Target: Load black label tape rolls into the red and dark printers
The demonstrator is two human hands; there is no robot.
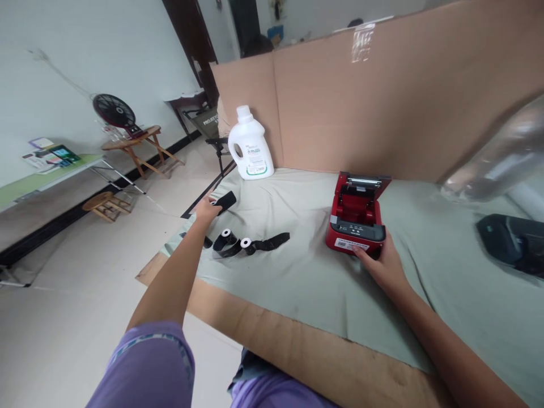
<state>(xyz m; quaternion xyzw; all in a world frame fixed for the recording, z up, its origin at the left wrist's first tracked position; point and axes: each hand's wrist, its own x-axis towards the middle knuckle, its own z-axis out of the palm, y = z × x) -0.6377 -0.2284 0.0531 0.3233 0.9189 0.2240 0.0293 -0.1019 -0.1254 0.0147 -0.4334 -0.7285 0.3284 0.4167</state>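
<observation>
and now, holding a black roll (226, 202) in the left hand (206, 209), fingers closed narrow around the near end, out at the left side of the pale green cloth (306, 294). across to the right hand (385, 263), clasping the red printer (349, 240) low at its near right corner, with the thumb against the front, by the white label (351, 244). standing on the cloth, this printer, with the lid (378, 186) swung up. between the hands, nearer the left: small black rolls (247, 246) with loose strips trailing. behind, before the cardboard panel (331, 107), a white jug (253, 148), upright. far right, a dark device (514, 242).
</observation>
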